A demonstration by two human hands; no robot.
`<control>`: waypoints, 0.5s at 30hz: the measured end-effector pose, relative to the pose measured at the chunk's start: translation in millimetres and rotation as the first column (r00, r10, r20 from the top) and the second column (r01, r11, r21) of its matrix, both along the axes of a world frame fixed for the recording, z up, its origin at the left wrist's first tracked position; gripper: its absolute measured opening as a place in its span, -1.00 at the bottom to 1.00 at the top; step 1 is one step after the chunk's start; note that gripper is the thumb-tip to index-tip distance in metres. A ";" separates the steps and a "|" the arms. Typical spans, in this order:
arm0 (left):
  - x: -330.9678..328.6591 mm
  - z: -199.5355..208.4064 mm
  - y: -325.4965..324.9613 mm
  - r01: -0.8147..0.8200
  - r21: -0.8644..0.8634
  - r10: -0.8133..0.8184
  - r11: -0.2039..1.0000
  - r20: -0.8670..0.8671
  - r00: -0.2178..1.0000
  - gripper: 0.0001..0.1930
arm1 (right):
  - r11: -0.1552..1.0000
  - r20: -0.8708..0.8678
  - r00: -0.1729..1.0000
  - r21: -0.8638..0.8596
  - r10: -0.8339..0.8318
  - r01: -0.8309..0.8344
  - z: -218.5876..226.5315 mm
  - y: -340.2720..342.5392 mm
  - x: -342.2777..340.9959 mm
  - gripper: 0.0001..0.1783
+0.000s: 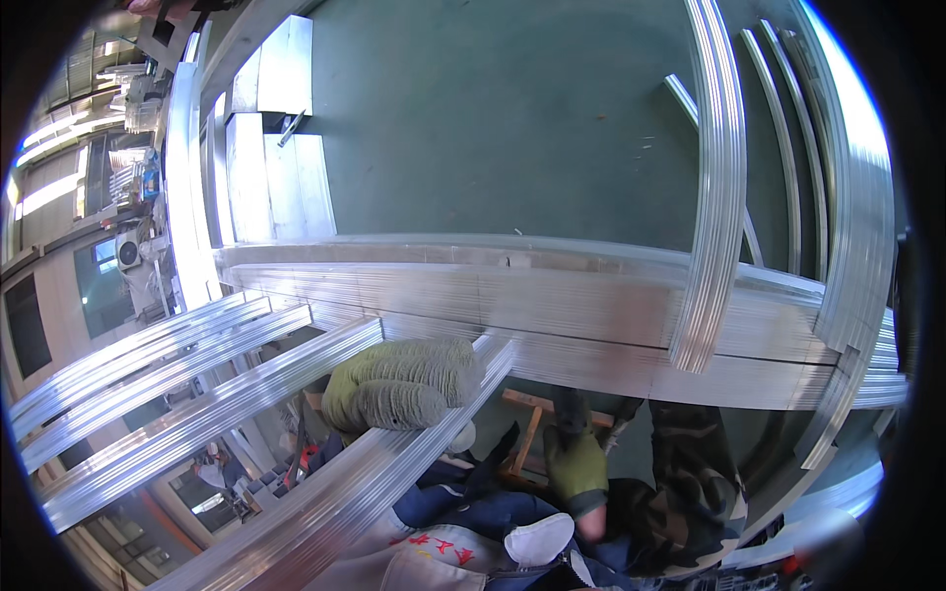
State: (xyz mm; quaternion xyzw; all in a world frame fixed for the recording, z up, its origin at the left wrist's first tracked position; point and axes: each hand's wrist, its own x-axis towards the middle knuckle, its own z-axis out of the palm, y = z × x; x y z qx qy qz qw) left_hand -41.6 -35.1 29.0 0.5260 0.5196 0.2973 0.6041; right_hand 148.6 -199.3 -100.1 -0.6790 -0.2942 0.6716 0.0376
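Observation:
My left hand [404, 386] wears a grey-and-yellow-green knit glove and looks large and close. Its folded fingers curl over a ribbed silver aluminium profile [345, 483], which slants from the lower left up to the stacked bars. Lower and to the right, my right hand [579, 455], in a yellow-green glove with dark finger ends, hangs below the edge of the stack. A small wooden frame [529, 433] is beside it. The right fingers are dark and blurred, so I cannot make out anything in them. Beyond both hands lies a wide stack of long aluminium profiles [581, 335].
More profiles [217, 419] slant parallel at left. One profile [722, 177] crosses the stack at right, near thinner bars [778, 128] on the green floor [493, 118]. White boxes [296, 187] stand far left. Camouflage clothing [695, 473] is at lower right; a person [212, 468] is at left.

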 end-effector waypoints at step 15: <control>-6.4 0.4 8.6 0.068 0.030 -0.068 0.997 -0.012 0.998 -0.60 | 0.975 -0.072 0.992 0.190 -0.104 0.116 -6.5 -10.2 -1.1 -0.37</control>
